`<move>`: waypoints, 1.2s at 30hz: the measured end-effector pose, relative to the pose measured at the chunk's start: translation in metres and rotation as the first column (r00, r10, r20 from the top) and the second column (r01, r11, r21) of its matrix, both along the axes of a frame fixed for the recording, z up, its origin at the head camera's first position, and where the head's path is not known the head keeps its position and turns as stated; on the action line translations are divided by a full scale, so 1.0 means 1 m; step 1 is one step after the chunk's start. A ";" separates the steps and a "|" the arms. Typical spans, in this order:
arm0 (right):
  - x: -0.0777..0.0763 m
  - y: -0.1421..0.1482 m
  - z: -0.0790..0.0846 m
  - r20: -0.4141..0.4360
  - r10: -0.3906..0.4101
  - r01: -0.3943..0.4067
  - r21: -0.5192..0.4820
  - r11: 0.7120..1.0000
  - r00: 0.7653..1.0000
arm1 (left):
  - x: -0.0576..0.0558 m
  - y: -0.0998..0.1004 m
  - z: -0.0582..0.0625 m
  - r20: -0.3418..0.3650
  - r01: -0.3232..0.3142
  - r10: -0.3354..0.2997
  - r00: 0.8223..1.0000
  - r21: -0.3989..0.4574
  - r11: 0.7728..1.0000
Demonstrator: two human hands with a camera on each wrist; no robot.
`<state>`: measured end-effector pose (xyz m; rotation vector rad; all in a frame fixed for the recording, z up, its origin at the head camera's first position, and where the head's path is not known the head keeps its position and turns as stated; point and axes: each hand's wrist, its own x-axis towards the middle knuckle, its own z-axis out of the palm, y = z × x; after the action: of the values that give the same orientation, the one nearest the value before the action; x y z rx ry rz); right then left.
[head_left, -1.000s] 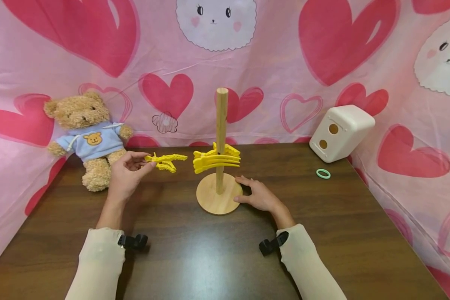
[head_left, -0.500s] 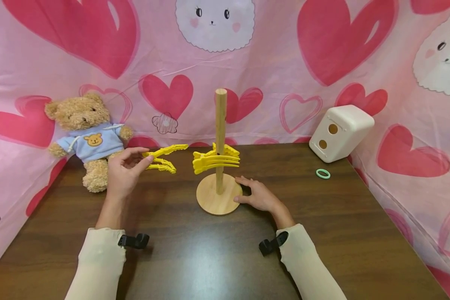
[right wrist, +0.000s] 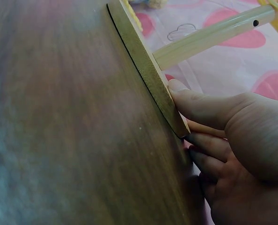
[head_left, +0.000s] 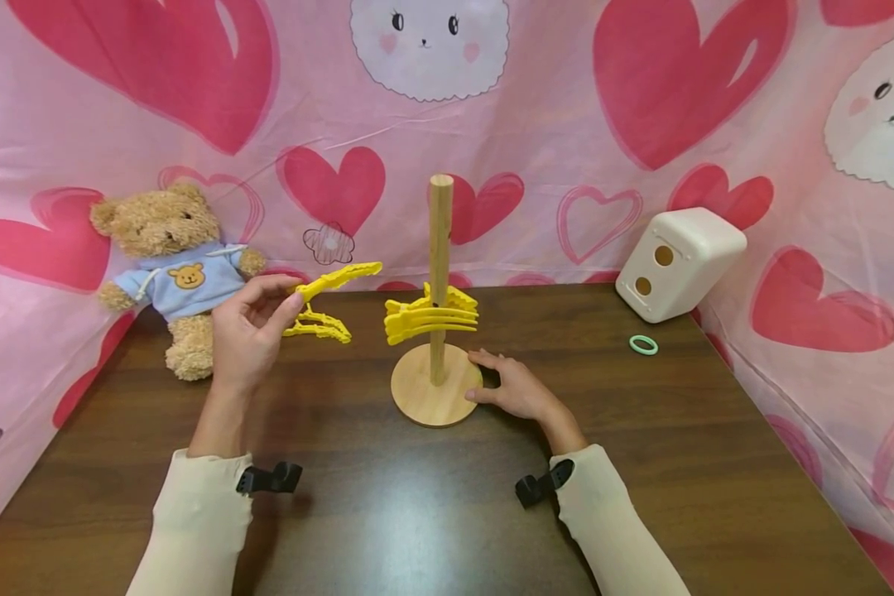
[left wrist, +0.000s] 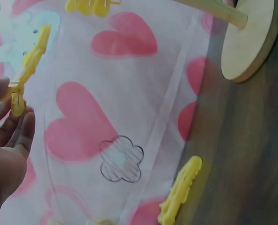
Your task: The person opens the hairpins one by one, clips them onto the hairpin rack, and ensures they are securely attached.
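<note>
My left hand (head_left: 247, 331) pinches a yellow alligator hair clip (head_left: 343, 278) between thumb and fingers, its long end pointing right, toward the stand. Below it a second yellow hair clip (head_left: 324, 326) lies on the table, seen too in the left wrist view as a clip (left wrist: 180, 192) low on the right. Several more yellow hair clips (head_left: 428, 321) sit across the post (head_left: 440, 232) of a round-based wooden stand. My right hand (head_left: 520, 391) grips the right edge of the base (head_left: 425, 397). In the right wrist view the thumb (right wrist: 200, 105) presses the base's top, with the fingers at its rim.
A teddy bear (head_left: 182, 277) in a blue top leans at the back left. At the back right stands a white box (head_left: 681, 261) with two round holes, and a mint-green ring (head_left: 643, 345) lies before it. Pink heart-patterned cloth (head_left: 551, 99) hangs behind the brown table (head_left: 417, 513).
My left hand has lifted one hair clip up and away from the other, which stays on the table. The gap between them has grown. My right hand and the stand have not moved.
</note>
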<state>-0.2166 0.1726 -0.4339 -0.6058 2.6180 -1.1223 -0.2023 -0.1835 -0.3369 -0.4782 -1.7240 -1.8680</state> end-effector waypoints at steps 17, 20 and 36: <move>-0.002 0.001 0.002 -0.003 0.003 -0.003 0.005 1.000 1.000 | 0.009 0.033 0.017 -0.166 -0.030 -0.003 0.986 -0.191 0.981; -0.002 0.001 0.002 -0.006 0.007 -0.007 0.016 1.000 1.000 | 0.010 0.039 0.017 -0.163 -0.045 0.006 0.987 -0.238 0.970; -0.001 0.000 -0.001 -0.006 0.005 -0.005 0.020 1.000 1.000 | 0.002 0.067 0.015 -0.202 -0.091 0.015 0.979 -0.376 0.922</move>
<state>-0.2179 0.1729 -0.4345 -0.6125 2.6276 -1.0933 -0.2001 -0.1163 -0.3221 -0.7323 -1.9475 -1.3896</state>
